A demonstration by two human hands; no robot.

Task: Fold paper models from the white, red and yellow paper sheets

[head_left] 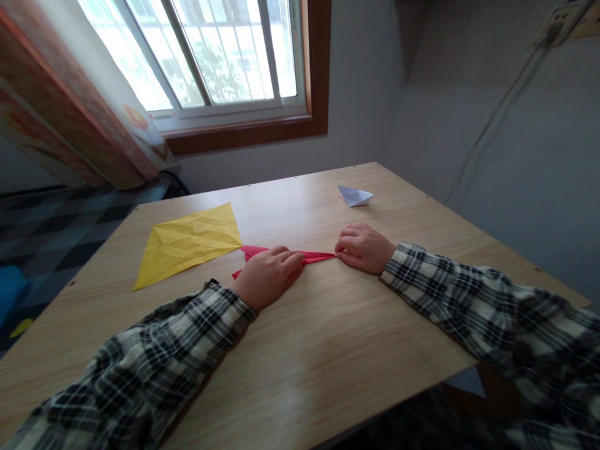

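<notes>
Right hand [363, 248], seen from where I stand: thumb and fingertips pinched together on the narrow tip of the red folded paper [316, 256], knuckles up, wrist low over the table. Left hand [269, 275]: palm down across the middle of the same paper, fingers together, lightly bent, pointing toward the right hand; can't tell whether it grips or only presses, underside hidden. Red paper lies on the table between and under the hands, long axis running side to side, roughly parallel to the person's front. Sharp, slim point aims right, ending in the pinch; wider end faces left and splits into two tips past the left hand, one farther from the person, one nearer. Middle stretch covered by the left hand. Plaid cuffs on both wrists; left sleeve [154, 356] comes in from the near left, right sleeve [469, 300] from the right. Just beside the red paper's far left tip, the yellow sheet [192, 240], spread out, many creases, one corner right at that tip; can't tell if they touch. Beyond the right hand, apart from it, a small white folded paper [355, 196], boat-like, ends pointed. All on the pale wood table [304, 356]. Farther out: brown-framed window [225, 56] ahead, patterned curtain [89, 94] left, socket [555, 28] with plugged-in cord [497, 109] on the right wall.
</notes>
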